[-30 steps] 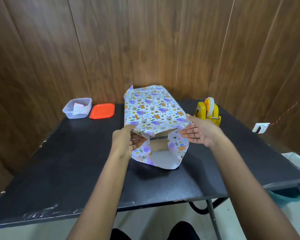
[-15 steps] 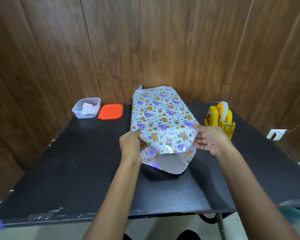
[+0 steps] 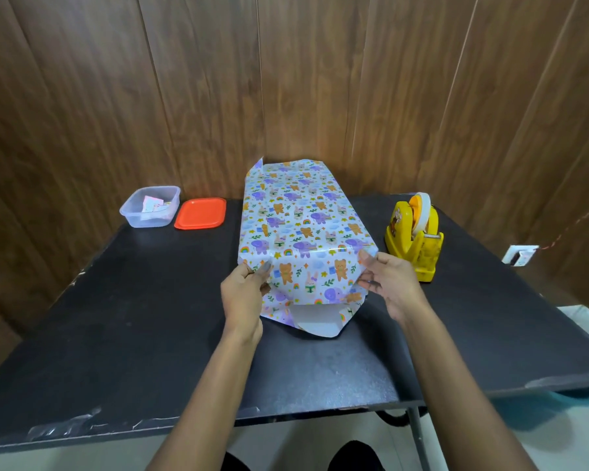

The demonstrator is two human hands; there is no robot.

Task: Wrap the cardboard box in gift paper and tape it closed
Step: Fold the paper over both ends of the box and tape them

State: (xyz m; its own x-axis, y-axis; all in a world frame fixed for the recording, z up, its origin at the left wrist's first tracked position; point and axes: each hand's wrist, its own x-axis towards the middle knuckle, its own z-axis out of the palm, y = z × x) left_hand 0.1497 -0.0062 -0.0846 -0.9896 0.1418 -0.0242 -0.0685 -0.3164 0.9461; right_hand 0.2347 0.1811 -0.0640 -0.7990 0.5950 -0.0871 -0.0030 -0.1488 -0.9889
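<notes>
Between left fingers (image 3: 265, 268), right fingers (image 3: 371, 283), papered box (image 3: 300, 229)

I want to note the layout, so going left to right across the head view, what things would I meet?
clear plastic container → orange lid → gift-wrapped box → yellow tape dispenser → white wall socket, past the table's right edge.
</notes>
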